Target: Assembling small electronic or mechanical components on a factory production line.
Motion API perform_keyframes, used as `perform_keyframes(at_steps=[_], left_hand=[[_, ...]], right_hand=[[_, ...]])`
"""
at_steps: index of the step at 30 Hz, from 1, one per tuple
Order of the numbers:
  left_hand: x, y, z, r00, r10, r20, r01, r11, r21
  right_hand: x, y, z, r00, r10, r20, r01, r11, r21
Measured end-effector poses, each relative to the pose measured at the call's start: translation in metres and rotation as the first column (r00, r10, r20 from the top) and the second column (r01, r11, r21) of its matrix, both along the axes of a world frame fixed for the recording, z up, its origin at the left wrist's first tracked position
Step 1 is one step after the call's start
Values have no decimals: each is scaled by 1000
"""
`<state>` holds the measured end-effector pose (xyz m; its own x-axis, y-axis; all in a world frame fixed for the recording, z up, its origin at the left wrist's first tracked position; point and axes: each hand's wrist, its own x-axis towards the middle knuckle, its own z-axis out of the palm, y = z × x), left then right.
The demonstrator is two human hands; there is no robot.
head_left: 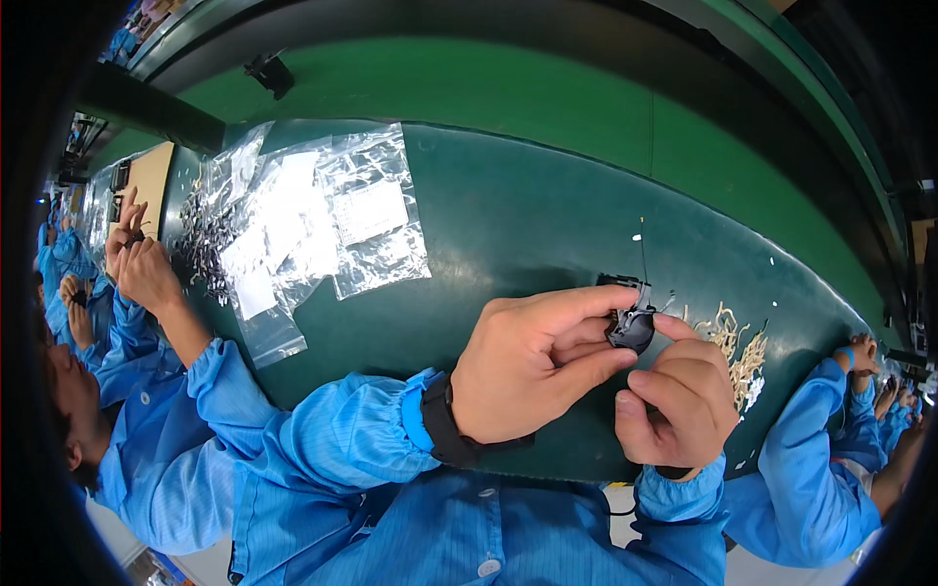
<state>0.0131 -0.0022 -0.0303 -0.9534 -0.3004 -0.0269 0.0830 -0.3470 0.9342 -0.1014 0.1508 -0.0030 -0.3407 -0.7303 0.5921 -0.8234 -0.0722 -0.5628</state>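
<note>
My left hand (532, 366) and my right hand (679, 400) meet over the dark green table (508, 225). Between their fingertips sits a small black plastic part (631, 327) with thin metal leads sticking up from it. The left thumb and forefinger pinch the part from the left. My right thumb and forefinger touch its right side. Both sleeves are blue, and a black band wraps the left wrist.
Clear plastic bags (322, 220) lie at the table's left, beside a heap of small dark parts (200, 239). A pile of pale wire pieces (741, 356) lies right of my hands. Co-workers in blue sit on both sides; one person's hands (137, 259) work at the left.
</note>
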Motion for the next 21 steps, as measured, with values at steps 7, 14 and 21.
perform_keyframes(at_steps=[7, 14, 21], left_hand=[[-3, -4, 5, 993, 114, -30, -115, 881, -459], [-6, -4, 0, 985, 125, -122, -172, 810, -561], [-10, -14, 7, 996, 14, -87, -64, 788, -612]], right_hand=[[-3, -4, -1, 997, 52, -56, -48, 996, 76], [-2, -6, 2, 987, 85, -133, -67, 988, 136], [-3, -4, 3, 978, 111, -179, -84, 984, 156]])
